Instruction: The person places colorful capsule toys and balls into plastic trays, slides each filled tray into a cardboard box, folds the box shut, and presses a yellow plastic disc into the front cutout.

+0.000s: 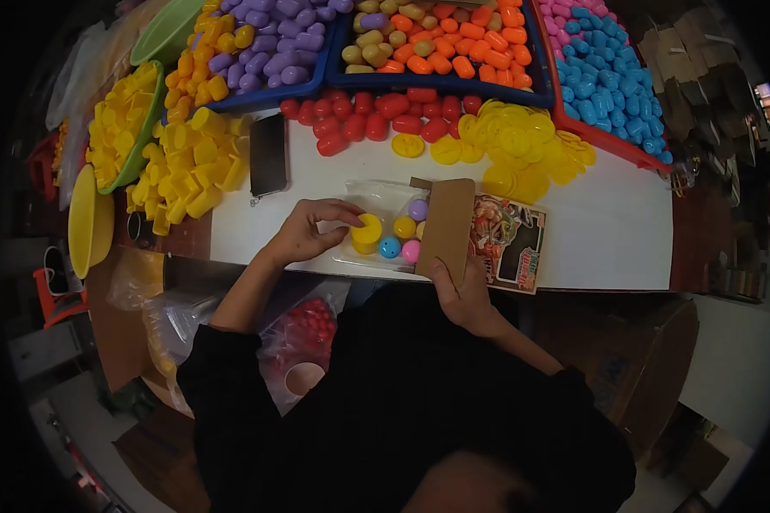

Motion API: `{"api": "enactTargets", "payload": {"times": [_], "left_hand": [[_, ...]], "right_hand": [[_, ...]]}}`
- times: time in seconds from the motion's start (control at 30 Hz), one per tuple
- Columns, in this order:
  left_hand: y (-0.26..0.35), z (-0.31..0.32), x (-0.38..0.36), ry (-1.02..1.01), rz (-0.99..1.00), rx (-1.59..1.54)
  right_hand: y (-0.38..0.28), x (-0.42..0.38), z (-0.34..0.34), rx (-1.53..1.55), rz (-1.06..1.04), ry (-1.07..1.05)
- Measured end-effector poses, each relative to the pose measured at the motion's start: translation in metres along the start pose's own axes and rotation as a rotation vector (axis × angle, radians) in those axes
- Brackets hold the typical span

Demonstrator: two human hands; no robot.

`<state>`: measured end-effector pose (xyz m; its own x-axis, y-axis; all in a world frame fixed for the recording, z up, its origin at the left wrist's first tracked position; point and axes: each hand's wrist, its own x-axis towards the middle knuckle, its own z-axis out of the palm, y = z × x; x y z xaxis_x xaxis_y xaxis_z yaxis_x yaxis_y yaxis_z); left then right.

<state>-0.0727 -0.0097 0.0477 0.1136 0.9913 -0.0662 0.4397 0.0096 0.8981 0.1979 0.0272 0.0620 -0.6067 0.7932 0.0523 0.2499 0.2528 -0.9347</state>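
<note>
Left hand point(308, 231) has fingertips on the yellow plastic cup point(367, 235), left of the cardboard flap point(447, 221), can't tell if gripping, while right hand point(464, 299) grasps the flap's near edge; cup's likely light, stiff, slick, so take it by the sidewall.

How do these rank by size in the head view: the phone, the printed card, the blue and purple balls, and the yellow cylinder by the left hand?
1. Printed card
2. Phone
3. Yellow cylinder
4. Blue ball and purple ball: too alike to rank
</note>
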Motion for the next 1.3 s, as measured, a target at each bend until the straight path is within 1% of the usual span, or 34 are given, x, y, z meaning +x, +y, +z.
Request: {"api": "enactTargets", "payload": {"times": [0.07,0.1,0.17,0.2,0.27,0.3,0.37,0.4,0.47,0.5,0.57,0.6,0.67,0.7,0.77,0.8,0.83,0.87,0.9,0.93,0.97,1.0,1.07,1.1,1.13,1.17,1.3], "left_hand": [[-0.004,0.0,-0.003,-0.11,-0.054,-0.27],[-0.001,0.002,-0.004,-0.109,-0.058,-0.27],[0.011,0.005,0.0,-0.035,-0.239,-0.215],[0.014,0.002,0.0,-0.035,-0.234,-0.214],[0.017,-0.004,-0.002,0.002,-0.385,-0.033],[0.013,-0.005,-0.003,0.002,-0.384,-0.037],[0.001,-0.006,-0.004,-0.086,-0.456,-0.212],[-0.002,-0.005,-0.003,-0.082,-0.456,-0.215],[-0.006,-0.002,-0.002,-0.181,-0.492,-0.422],[-0.006,0.001,-0.001,-0.185,-0.49,-0.424],[-0.005,0.01,0.003,-0.226,-0.474,-0.571],[-0.006,0.017,0.005,-0.233,-0.469,-0.572],[-0.011,0.037,0.011,-0.293,-0.482,-0.659],[-0.014,0.051,0.016,-0.303,-0.459,-0.665],[0.003,0.076,0.029,-0.325,-0.476,-0.687],[0.007,0.084,0.032,-0.342,-0.494,-0.707],[-0.006,0.088,0.035,-0.375,-0.43,-0.66],[-0.01,0.086,0.035,-0.377,-0.425,-0.667],[-0.014,0.084,0.032,-0.343,-0.542,-0.964],[-0.014,0.084,0.029,-0.301,-0.664,-1.261],[0.041,0.065,0.037,-0.458,-0.712,-1.65],[0.031,0.068,0.037,-0.461,-0.722,-1.653],[0.0,0.076,0.034,-0.589,-0.665,-1.677],[-0.007,0.079,0.033,-0.596,-0.668,-1.674],[-0.013,0.08,0.034,-0.549,-0.7,-1.546],[-0.017,0.082,0.034,-0.502,-0.727,-1.42],[-0.004,0.078,0.032,-0.443,-0.65,-1.366]], "right_hand": [[-0.002,0.001,0.001,0.024,-0.004,0.018],[-0.002,0.001,0.002,0.027,-0.003,0.015],[-0.002,0.001,0.001,0.024,0.01,0.01],[-0.001,0.001,0.001,0.022,0.007,0.013],[0.002,0.0,0.002,0.025,-0.04,0.042],[0.001,0.0,0.002,0.022,-0.039,0.04],[-0.002,0.0,0.002,0.028,0.0,0.033],[-0.002,0.0,0.001,0.026,-0.001,0.029],[-0.001,0.0,0.001,0.042,-0.007,0.014],[-0.001,0.0,0.002,0.038,-0.005,0.017],[-0.001,-0.001,0.003,0.058,-0.06,0.054],[0.001,-0.003,0.002,0.052,-0.057,0.06],[0.006,-0.007,0.001,0.141,0.068,-0.039],[0.007,-0.007,0.003,0.138,0.071,-0.035],[0.007,-0.007,0.011,0.183,0.021,-0.084],[0.003,-0.007,0.006,0.179,0.028,-0.084],[-0.006,-0.003,-0.001,0.164,-0.016,-0.133],[-0.009,0.001,-0.007,0.15,-0.061,-0.184],[-0.003,0.0,-0.014,0.145,-0.053,-0.185],[0.007,-0.004,-0.023,-0.072,-0.057,-0.157],[0.016,-0.008,-0.031,-0.285,-0.062,-0.127],[0.02,-0.008,-0.038,-0.353,-0.112,-0.155],[0.021,-0.006,-0.045,-0.343,-0.094,-0.192],[0.021,-0.005,-0.047,-0.335,-0.084,-0.228],[0.02,-0.001,-0.048,-0.34,-0.086,-0.222],[0.02,0.002,-0.05,-0.334,-0.081,-0.264],[0.014,0.012,-0.055,-0.342,-0.054,-0.352]]}}
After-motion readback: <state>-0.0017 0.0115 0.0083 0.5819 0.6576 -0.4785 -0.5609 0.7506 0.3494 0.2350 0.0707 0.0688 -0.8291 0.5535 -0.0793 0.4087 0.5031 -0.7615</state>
